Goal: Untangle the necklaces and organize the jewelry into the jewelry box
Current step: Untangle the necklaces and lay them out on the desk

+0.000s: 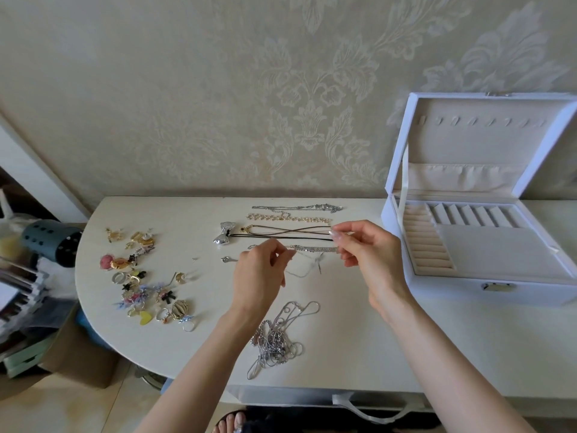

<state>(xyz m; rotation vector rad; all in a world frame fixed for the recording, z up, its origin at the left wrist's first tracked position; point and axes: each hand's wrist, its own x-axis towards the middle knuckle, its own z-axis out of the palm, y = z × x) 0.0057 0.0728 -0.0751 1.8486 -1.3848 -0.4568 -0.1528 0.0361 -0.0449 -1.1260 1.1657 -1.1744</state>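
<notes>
Table top (pixel 193 214): white, smooth, satin sheen. Jewelry box (pixel 530 295): white, faux-leather look outside, smooth, semi-gloss; lining (pixel 499 254) beige velvety cloth, matt; clasp (pixel 496 286) shiny metal; ribbon (pixel 404 176) white satin. Tangled chains (pixel 274 339): silver metal, glossy. Thin chain (pixel 301 274): v. fine silver metal, faint glint. Gold chain (pixel 287 218): yellow metal, bright. Bow pendant (pixel 224 234): polished silver, mirror gloss. Cords (pixel 290 232): black & brown, matt, non-metal. Wallpaper (pixel 281 104): embossed, textured, slight shimmer. Carton (pixel 81 364): brown cardboard, matt.

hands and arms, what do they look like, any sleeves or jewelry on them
Both forearms are bare, no sleeves in view. No watch, bracelet or ring shows on the left hand or right hand. The right hand's fingernails are long and pale.
</notes>
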